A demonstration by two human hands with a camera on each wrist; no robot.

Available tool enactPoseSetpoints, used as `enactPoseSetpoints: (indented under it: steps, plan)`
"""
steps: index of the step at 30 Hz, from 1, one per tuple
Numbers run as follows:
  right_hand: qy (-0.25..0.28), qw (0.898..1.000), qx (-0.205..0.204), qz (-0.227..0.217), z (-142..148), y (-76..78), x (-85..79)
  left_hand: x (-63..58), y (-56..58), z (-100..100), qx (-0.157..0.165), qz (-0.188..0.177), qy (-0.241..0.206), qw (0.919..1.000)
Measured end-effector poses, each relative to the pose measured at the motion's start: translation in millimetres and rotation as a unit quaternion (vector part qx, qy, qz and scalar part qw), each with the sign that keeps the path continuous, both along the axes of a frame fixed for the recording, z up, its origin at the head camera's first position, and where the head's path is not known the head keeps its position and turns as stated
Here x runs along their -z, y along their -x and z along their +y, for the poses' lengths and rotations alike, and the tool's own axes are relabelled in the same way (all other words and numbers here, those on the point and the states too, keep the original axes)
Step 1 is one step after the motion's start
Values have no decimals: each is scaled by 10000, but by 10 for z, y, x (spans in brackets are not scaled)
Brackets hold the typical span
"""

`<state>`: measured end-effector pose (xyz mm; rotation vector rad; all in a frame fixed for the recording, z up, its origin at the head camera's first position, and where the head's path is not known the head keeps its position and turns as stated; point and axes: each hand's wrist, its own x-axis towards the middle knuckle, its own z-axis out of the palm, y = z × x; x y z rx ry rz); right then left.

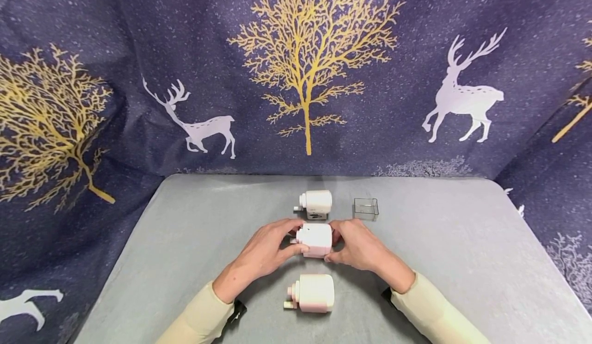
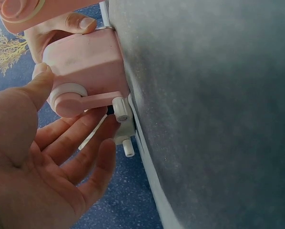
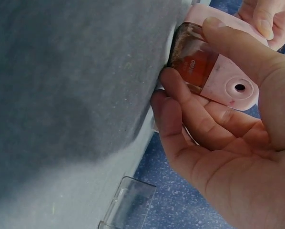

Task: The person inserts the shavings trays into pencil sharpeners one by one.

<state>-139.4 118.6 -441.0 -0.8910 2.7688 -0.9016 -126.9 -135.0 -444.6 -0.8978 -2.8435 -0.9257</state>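
Between both hands a pink crank pencil sharpener rests on the table, its crank on the left. My left hand holds its crank side, the thumb on the near face and fingers at the far side. In the left wrist view the pink crank ends in a white knob. My right hand pinches the opposite end by the see-through shavings drawer, thumb on one side and fingers on the other. Shavings lie inside that drawer. A round pencil hole shows beside it.
Behind the held sharpener stands a white crank sharpener. Another pink sharpener stands nearer, its crank also on the left. A clear plastic drawer lies at the back right on the grey table. A dark patterned cloth hangs behind.
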Motion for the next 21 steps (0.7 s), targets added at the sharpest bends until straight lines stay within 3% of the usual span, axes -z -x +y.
enactPoseSetpoints:
  steps: [21]
  plan:
    - [56,9998,-79,176,17,7,50,-15,-11,1,-66,98,266,9996]
